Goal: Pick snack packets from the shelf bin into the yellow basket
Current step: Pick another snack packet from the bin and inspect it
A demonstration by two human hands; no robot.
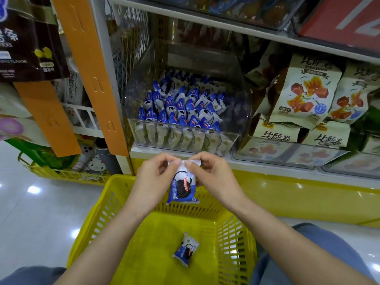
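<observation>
The left grip [156,175] and right grip [213,175] each pinch the crimped top seam of a glossy blue-and-white plastic snack packet [183,186], which hangs between them. Directly below the grips stands the yellow slatted plastic basket [98,208], with a second pillow-shaped packet [185,249] lying on its floor. Just beyond and above the grips, the clear curved-walled plastic shelf bin [244,99] holds many matching packets [181,105], packed upright.
</observation>
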